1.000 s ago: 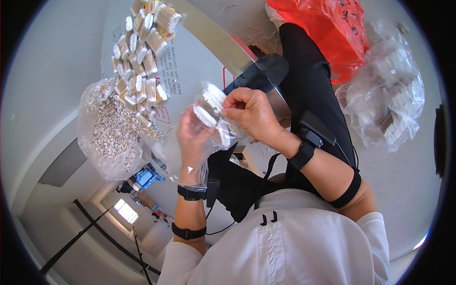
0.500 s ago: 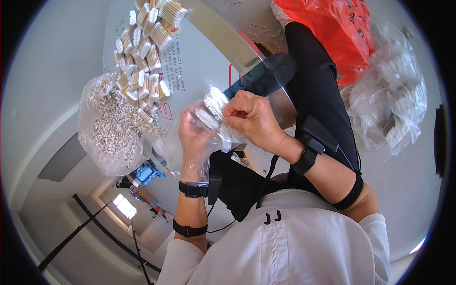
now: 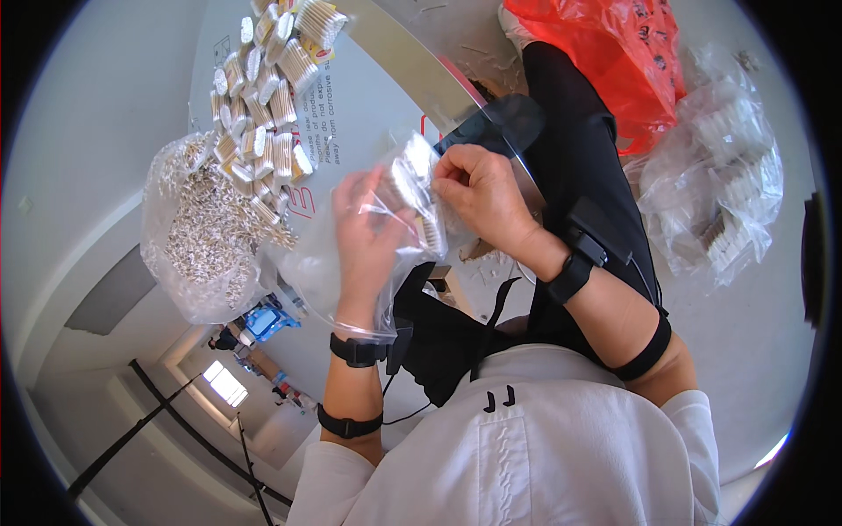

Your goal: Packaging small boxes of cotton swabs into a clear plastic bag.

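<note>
My left hand [image 3: 361, 241] is inside a clear plastic bag [image 3: 311, 272], its fingers curled against bundles of white-tipped cotton swabs [image 3: 410, 180]. The film is drawn down over my wrist and wraps the bundles. On their right side, my right hand [image 3: 491, 195] is closed in a pinch on the bag's film; its fingertips are partly hidden. Many loose swab bundles [image 3: 281, 105] lie heaped on a grey printed surface [image 3: 355, 114] at the upper left. Below them, a clear bag of loose cotton swabs [image 3: 210, 237] lies with its mouth spilling some out.
At the upper right lie a red plastic bag [image 3: 605, 61] and a clear bag of swab bundles [image 3: 719, 193]. A metal-like strip [image 3: 412, 57] edges the work surface. My black-trousered leg [image 3: 574, 131] stretches beside it. Stray swabs litter the floor.
Both hands have shifted slightly, and the bundles have tilted more upright in the bag. My left fingers have spread further along them; my right hand has moved a little right.
</note>
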The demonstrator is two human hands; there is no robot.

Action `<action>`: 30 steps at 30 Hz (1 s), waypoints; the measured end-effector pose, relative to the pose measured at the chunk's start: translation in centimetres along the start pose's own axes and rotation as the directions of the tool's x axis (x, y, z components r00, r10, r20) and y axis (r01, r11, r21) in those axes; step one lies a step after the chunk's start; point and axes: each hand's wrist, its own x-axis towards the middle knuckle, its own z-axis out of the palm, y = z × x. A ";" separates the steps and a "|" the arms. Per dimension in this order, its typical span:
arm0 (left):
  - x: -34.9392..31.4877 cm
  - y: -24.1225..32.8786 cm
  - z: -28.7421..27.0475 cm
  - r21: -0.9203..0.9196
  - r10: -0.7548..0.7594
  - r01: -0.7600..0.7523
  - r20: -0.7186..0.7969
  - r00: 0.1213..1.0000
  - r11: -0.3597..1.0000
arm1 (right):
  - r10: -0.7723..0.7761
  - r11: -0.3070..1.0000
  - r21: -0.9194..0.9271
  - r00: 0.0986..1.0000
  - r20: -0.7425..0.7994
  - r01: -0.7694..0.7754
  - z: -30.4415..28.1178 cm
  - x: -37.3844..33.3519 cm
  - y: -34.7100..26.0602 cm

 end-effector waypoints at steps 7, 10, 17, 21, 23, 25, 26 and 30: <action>-1.0 2.7 -0.9 0.228 0.102 -0.115 0.067 0.992 0.967 | 0.163 0.984 0.069 0.987 -0.013 -0.162 -4.1 -0.1 -2.3; -1.8 3.1 -2.4 0.258 0.152 -0.178 0.120 0.981 0.950 | 0.208 0.978 -0.038 0.934 0.290 -0.206 -5.7 -2.5 -4.2; -0.7 0.6 -0.9 0.095 0.420 -0.477 0.348 0.838 0.873 | -0.406 0.826 -0.144 0.752 0.520 0.546 -0.5 -10.0 -8.7; -0.4 -0.9 -1.0 0.396 0.488 -0.628 0.402 0.775 0.670 | -0.566 0.421 -0.356 0.548 0.616 0.835 1.5 -10.4 -9.3; 0.2 -0.7 -0.9 0.313 0.423 -0.543 0.378 0.824 0.779 | -0.519 0.380 -0.415 0.562 0.644 0.826 2.1 -10.2 -8.6; 0.6 -0.8 -0.9 0.224 0.347 -0.441 0.359 0.866 0.869 | -0.471 0.336 -0.466 0.574 0.670 0.819 2.3 -10.3 -8.8; 0.7 -1.0 -0.8 0.240 0.322 -0.427 0.376 0.869 0.872 | -0.528 0.325 -0.330 0.460 0.714 0.886 2.1 -10.4 -9.4; 1.0 -1.1 -1.0 0.302 0.451 -0.574 0.388 0.803 0.761 | -0.584 0.273 -0.273 0.384 0.715 0.922 3.0 -11.8 -9.9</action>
